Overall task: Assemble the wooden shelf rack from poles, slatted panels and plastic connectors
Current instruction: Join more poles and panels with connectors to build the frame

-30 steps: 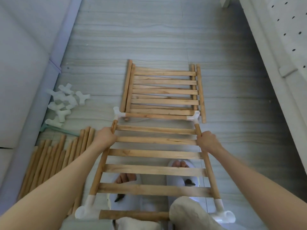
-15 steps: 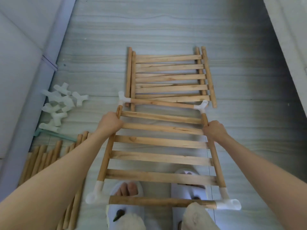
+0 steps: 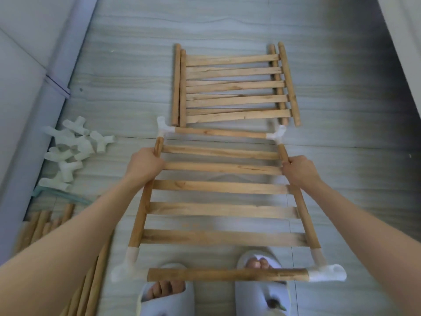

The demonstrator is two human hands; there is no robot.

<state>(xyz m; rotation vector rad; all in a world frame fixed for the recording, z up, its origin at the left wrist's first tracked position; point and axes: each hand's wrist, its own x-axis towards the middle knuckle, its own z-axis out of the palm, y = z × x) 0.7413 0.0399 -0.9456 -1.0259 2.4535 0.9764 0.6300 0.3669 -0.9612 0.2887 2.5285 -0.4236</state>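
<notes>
1. Lowered a touch since a moment ago, the framed panel (image 3: 222, 187) hangs level over the slippers (image 3: 167, 299).
2. Left hand (image 3: 145, 164) and right hand (image 3: 299, 171) each grip a side pole.
3. Spare panels (image 3: 234, 87) lie beyond; loose connectors (image 3: 73, 149) far left.

Both arms reach forward, left hand (image 3: 145, 164) and right hand (image 3: 300, 170) curled in grips

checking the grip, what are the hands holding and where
Both hold the framed wooden slatted panel: left hand and right hand each grip a side pole near its far end.
</notes>
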